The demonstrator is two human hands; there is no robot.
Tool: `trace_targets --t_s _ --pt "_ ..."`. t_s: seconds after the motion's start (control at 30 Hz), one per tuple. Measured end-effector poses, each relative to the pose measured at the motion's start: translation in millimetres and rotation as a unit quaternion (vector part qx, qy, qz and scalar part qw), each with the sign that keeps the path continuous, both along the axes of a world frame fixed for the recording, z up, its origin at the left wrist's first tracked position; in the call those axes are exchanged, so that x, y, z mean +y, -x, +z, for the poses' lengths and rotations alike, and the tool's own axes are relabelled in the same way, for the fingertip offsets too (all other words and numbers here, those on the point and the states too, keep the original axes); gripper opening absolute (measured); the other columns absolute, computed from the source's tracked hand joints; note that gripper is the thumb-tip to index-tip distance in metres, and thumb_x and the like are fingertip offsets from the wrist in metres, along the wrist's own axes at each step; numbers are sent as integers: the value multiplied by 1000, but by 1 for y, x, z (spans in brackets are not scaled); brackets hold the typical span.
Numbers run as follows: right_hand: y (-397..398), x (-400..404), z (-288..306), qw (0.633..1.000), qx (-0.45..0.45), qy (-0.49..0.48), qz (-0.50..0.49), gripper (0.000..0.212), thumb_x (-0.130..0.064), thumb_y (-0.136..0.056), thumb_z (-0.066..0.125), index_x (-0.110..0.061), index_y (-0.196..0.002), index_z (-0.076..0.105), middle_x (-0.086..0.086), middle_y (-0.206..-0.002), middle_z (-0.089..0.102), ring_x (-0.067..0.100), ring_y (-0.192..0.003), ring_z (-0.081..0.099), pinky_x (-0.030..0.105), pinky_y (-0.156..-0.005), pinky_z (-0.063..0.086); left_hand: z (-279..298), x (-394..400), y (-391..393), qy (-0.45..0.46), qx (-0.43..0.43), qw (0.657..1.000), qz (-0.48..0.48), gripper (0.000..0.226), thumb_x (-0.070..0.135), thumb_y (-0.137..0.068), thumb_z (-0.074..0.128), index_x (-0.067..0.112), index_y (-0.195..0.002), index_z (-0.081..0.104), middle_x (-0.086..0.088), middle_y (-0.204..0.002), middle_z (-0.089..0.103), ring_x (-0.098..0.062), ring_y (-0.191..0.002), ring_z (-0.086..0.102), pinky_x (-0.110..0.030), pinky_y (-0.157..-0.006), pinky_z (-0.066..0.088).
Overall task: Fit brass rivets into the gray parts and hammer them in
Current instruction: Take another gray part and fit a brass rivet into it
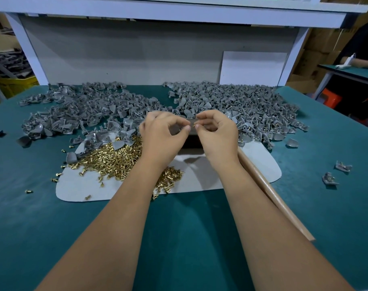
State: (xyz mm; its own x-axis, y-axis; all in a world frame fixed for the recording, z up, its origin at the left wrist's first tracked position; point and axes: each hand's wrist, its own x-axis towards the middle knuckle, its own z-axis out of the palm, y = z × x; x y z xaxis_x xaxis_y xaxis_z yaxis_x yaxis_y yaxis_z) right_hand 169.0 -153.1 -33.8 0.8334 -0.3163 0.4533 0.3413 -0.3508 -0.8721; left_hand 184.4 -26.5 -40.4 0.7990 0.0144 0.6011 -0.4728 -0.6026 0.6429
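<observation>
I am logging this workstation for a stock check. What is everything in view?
gray parts: two big heaps, gray, far half of the table
brass rivets: one heap plus strays, gold, left on the mat
mat: one, pale gray, table centre
table: one, teal top
wooden handle: one, tan, under the right forearm
dark block: one, beneath the hands
left hand: pinching a gray part
right hand: pinching a rivet

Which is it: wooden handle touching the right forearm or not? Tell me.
Cannot tell. In the head view the wooden handle emerges from beneath the right forearm, hiding any contact or gap.
</observation>
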Motion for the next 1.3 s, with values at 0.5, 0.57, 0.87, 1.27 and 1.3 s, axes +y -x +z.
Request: trace_targets --t_s 0.5,0.57,0.87,1.27,1.3 --pt "-2 3 -2 1000 22 -15 8 27 -5 -78 69 -29 -88 64 -8 -74 67 5 -74 64 14 -65 47 -4 -1 -3 -48 -65 997 12 7 25 -82 77 23 -89 78 14 -90 69 -15 -112 43 -23 -83 14" --pt "-3 3 -2 999 26 -27 17 27 -5 -78 71 -30 -87 63 -6 -75 69 5 -75 66 13 -65 48 -4 -1 -4 -45 -63 997 15 7 24 -83 77 23 -89 78 13 -91 70 -18 -113 44 -23 -83 14" --pt "-4 1 -3 997 61 -44 26 20 -10 -81 70 -27 -70 69 -4 -76 72 12 -80 68 31 -78 55 -5 -2 -3 -30 -51 998 9 8 27 -84 76 25 -92 77 17 -91 66 -14 -113 43 -27 -89 18" --pt "-11 -1 -4 994 42 88 -37 15 -14 -85 66 -27 -78 68 -7 -87 68 15 -91 60 39 -86 49 -10 7 -12 -16 124 992 13 14 38 -89 68 34 -102 71 15 -124 60 -16 -133 26 -42 -109 19" --pt "-12 -1 -4 993 42 102 -36 13 -14 -86 66 -25 -80 69 -6 -88 68 16 -92 60 40 -88 48 -10 7 -12 -18 126 992 17 13 38 -89 67 36 -101 71 15 -126 60 -16 -133 26 -42 -108 19"
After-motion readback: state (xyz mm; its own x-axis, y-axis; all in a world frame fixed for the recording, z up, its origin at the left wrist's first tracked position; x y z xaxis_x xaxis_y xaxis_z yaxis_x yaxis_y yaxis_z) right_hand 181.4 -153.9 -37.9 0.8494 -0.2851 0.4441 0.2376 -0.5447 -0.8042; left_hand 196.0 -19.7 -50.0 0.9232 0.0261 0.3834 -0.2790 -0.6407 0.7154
